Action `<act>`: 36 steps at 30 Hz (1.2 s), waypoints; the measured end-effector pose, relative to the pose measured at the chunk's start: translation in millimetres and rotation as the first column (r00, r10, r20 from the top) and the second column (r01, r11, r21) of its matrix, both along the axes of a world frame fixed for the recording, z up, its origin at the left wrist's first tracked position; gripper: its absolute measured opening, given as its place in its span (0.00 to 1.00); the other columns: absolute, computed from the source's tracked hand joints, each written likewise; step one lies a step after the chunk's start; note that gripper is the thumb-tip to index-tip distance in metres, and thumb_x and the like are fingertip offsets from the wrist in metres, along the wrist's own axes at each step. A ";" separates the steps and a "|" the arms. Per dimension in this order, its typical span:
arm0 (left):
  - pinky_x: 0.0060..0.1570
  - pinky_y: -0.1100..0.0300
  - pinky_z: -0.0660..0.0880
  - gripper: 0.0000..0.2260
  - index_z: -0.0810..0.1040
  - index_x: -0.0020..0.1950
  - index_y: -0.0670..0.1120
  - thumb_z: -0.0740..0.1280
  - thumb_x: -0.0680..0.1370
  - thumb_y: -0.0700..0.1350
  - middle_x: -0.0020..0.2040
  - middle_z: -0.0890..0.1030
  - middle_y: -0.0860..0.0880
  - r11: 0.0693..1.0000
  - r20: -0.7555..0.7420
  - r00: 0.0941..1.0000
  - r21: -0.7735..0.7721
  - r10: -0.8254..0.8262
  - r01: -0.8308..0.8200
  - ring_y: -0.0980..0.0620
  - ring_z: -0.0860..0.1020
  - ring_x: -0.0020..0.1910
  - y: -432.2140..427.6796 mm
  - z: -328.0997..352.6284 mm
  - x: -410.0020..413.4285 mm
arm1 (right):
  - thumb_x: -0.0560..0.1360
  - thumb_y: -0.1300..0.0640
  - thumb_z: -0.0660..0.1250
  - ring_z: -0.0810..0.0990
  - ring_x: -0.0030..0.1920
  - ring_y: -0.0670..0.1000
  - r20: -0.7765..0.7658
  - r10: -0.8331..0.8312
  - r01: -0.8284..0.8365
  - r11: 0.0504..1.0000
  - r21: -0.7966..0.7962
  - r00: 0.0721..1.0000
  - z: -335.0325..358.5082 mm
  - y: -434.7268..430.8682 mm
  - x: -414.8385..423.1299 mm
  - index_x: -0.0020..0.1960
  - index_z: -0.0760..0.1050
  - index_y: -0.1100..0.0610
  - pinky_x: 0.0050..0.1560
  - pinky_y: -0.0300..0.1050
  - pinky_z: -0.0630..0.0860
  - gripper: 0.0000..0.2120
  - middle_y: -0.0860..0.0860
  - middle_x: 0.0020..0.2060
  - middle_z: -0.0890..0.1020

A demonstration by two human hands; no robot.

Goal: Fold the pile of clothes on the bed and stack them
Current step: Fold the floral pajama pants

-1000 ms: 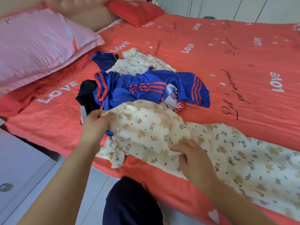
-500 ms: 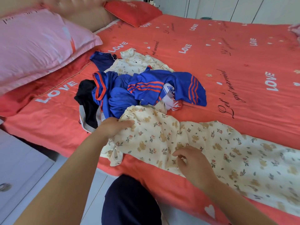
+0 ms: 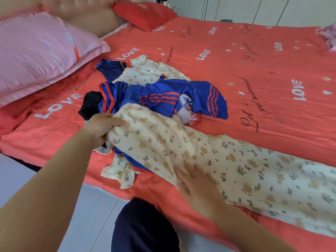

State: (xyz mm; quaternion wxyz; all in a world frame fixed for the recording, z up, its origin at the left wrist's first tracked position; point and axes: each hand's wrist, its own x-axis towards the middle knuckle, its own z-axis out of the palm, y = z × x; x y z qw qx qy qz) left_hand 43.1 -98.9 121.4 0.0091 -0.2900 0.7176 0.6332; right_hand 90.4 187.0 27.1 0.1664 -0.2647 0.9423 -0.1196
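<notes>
A long cream floral garment (image 3: 227, 160) stretches from the pile to the right edge of the red bed (image 3: 254, 57). My left hand (image 3: 101, 126) grips its raised left end, fingers on top and thumb below. My right hand (image 3: 196, 186) lies flat on its near edge, fingers straight, blurred by motion. Behind them sits the pile: a blue jersey with orange stripes (image 3: 163, 99), a black piece (image 3: 90, 104), a dark blue piece (image 3: 111, 68) and another cream floral piece (image 3: 151, 70).
A pink pillow (image 3: 40, 55) lies at the left and a red pillow (image 3: 143, 13) at the headboard. Pale floor tiles (image 3: 94, 211) run along the bed's near edge. My dark-clad knee (image 3: 143, 226) is by the bed. White wardrobe doors (image 3: 272, 10) stand behind.
My left hand has lifted the garment's left end and folded it over toward the right. My right hand has spread from a pinch to a flat palm on the cloth.
</notes>
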 end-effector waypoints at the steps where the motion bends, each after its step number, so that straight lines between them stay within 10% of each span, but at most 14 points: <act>1: 0.44 0.52 0.79 0.06 0.78 0.48 0.39 0.69 0.72 0.35 0.50 0.81 0.37 1.000 0.045 0.999 0.001 0.005 -0.005 0.43 0.80 0.41 0.8 -4.8 2.1 | 0.77 0.37 0.40 0.47 0.76 0.53 0.053 0.014 -0.016 0.999 0.045 0.998 -5.0 1.5 2.6 0.74 0.48 0.40 0.74 0.57 0.48 0.26 0.47 0.76 0.50; 8: 0.32 0.62 0.79 0.05 0.78 0.40 0.41 0.65 0.74 0.34 0.33 0.82 0.45 0.984 -0.112 0.991 0.171 0.075 -0.055 0.51 0.81 0.30 33.1 8.0 13.8 | 0.80 0.49 0.54 0.67 0.67 0.50 0.080 0.016 -0.004 0.990 -0.139 0.997 0.0 19.3 -6.0 0.71 0.64 0.49 0.66 0.46 0.66 0.19 0.47 0.65 0.70; 11: 0.34 0.62 0.79 0.05 0.79 0.43 0.41 0.64 0.74 0.34 0.35 0.83 0.45 0.973 -0.231 0.972 0.231 0.046 0.009 0.50 0.81 0.35 72.9 30.3 17.5 | 0.81 0.49 0.55 0.69 0.66 0.44 0.187 -0.215 0.272 0.889 -0.370 0.959 28.0 29.3 -14.4 0.71 0.65 0.50 0.63 0.34 0.64 0.19 0.44 0.66 0.71; 17: 0.54 0.48 0.77 0.17 0.79 0.56 0.45 0.70 0.67 0.41 0.51 0.83 0.44 0.966 -0.366 0.915 0.123 -0.170 0.229 0.46 0.81 0.50 200.6 42.5 13.1 | 0.77 0.42 0.56 0.78 0.57 0.46 0.696 -0.216 0.729 0.216 -0.650 0.685 82.1 85.1 -28.1 0.64 0.71 0.49 0.56 0.43 0.76 0.20 0.47 0.57 0.79; 22: 0.57 0.70 0.67 0.26 0.69 0.69 0.48 0.71 0.73 0.45 0.67 0.72 0.52 0.756 -0.230 0.723 -0.266 -0.652 0.598 0.57 0.72 0.62 318.2 22.4 17.6 | 0.79 0.45 0.55 0.77 0.57 0.52 0.779 -0.339 0.774 -0.185 -0.605 0.528 87.0 177.2 -31.2 0.65 0.71 0.54 0.51 0.47 0.75 0.20 0.50 0.54 0.79; 25: 0.65 0.63 0.63 0.26 0.65 0.72 0.50 0.68 0.75 0.50 0.72 0.65 0.51 0.538 -0.001 0.579 -0.371 -0.815 0.757 0.53 0.68 0.67 349.9 -6.7 29.4 | 0.79 0.48 0.57 0.75 0.57 0.53 0.691 -0.611 0.835 -0.087 -0.543 0.386 65.7 223.8 -15.1 0.66 0.69 0.56 0.52 0.46 0.72 0.19 0.53 0.60 0.75; 27: 0.65 0.65 0.62 0.21 0.68 0.70 0.50 0.65 0.77 0.49 0.69 0.67 0.53 0.604 -0.002 0.679 -0.458 -0.734 0.652 0.54 0.70 0.63 344.0 -26.6 30.2 | 0.79 0.49 0.58 0.74 0.57 0.52 0.553 -0.727 0.855 0.089 -0.510 0.406 48.7 237.1 -1.5 0.69 0.67 0.54 0.53 0.46 0.73 0.20 0.52 0.64 0.73; 32: 0.61 0.53 0.65 0.18 0.77 0.60 0.42 0.61 0.74 0.48 0.59 0.77 0.43 0.637 -0.084 0.920 -0.746 -0.384 0.198 0.41 0.72 0.60 287.5 -72.6 28.3 | 0.79 0.50 0.57 0.64 0.69 0.47 0.028 -0.625 0.565 0.684 -0.462 0.780 29.8 216.1 12.9 0.71 0.65 0.48 0.68 0.43 0.60 0.20 0.46 0.69 0.68; 36: 0.65 0.48 0.63 0.27 0.62 0.72 0.41 0.62 0.77 0.52 0.69 0.68 0.38 0.772 0.195 0.965 -0.581 -0.178 0.259 0.38 0.66 0.67 252.8 -88.5 20.9 | 0.81 0.46 0.50 0.52 0.75 0.47 -0.065 -0.424 0.413 0.901 -0.136 0.903 7.7 204.8 15.2 0.73 0.59 0.44 0.73 0.47 0.49 0.21 0.44 0.75 0.57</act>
